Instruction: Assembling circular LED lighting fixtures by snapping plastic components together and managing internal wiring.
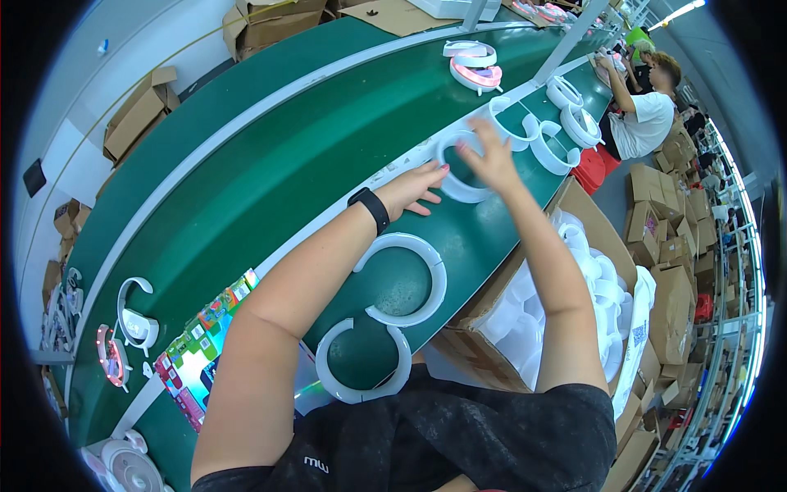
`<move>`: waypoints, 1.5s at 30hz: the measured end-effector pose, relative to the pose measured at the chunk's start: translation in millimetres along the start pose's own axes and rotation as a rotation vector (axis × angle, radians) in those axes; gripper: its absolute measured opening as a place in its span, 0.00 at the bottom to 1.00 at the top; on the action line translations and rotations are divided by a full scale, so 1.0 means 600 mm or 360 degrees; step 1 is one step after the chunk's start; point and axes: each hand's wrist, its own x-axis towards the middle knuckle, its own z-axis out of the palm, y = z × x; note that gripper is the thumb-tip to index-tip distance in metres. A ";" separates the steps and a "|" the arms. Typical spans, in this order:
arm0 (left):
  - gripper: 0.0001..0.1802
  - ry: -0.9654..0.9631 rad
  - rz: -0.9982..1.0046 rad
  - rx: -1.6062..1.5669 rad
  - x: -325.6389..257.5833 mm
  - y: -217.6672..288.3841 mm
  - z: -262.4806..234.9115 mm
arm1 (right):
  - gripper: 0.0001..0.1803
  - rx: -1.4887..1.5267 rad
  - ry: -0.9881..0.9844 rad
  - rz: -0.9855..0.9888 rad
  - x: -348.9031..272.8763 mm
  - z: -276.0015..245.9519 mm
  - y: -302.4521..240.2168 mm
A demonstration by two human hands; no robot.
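Observation:
A white ring-shaped plastic band [469, 195] is on the green bench between my two hands. My left hand [410, 190], with a black watch on its wrist, has its fingers apart, and its fingertips come close to the band's left edge; whether they touch it I cannot tell. Over the band's upper right side is my right hand [492, 160], its fingers smeared by motion. Nearer to me lie two open C-shaped white bands, one [439, 287] beside my left forearm and another [402, 379] close to my body. Farther off sits another C-shaped white band [525, 139].
A cardboard box [471, 348] full of white bands stands at my right. Colourful printed sheets or packaging [197, 348] lie left of my left arm. Beyond a white rail runs a green conveyor belt [328, 123] carrying pink-lit bands [477, 78]. A person [643, 119] sits at far right.

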 end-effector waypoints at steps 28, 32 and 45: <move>0.39 -0.0153 0.0138 0.0327 0.141 0.037 0.136 | 0.49 -0.0185 0.0194 0.1312 -0.544 -0.208 0.291; 0.39 -0.0028 0.0470 0.0793 0.070 0.060 0.192 | 0.54 -0.0139 0.0451 0.1680 -0.510 -0.217 0.289; 0.37 -0.0507 0.1155 0.1231 -0.014 -0.040 0.356 | 0.34 -0.1183 -0.0250 0.1159 -0.434 -0.226 0.271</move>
